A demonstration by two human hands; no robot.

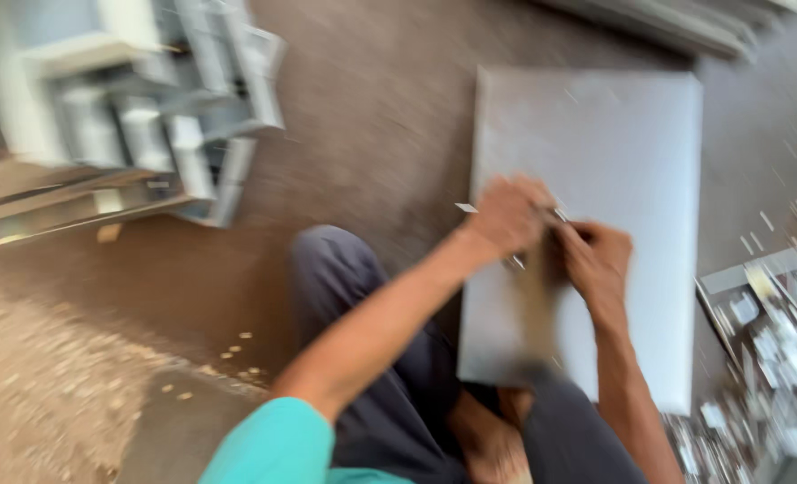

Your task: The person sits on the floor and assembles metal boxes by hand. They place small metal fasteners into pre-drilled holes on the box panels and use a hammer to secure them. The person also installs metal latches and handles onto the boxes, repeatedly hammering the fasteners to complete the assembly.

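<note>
- Our left hand (pixel 506 215) pins a thin metal strip (pixel 467 208) on the grey panel (pixel 623 143) — steadying it.
- Our right hand (pixel 598 260) is closed beside it; blur hides what it grips.

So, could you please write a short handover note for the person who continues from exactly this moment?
Left hand: over the grey flat panel, closed around a thin pale strip-like piece; blur hides what it is.
Right hand: beside the left, fingers curled at the same spot; its grip cannot be told.
The panel lies flat on the brown floor, in front of the knees.
Stacked grey metal frames to the left, a tray of small pieces to the right.
Done and remaining: the blur does not let me say.
</note>
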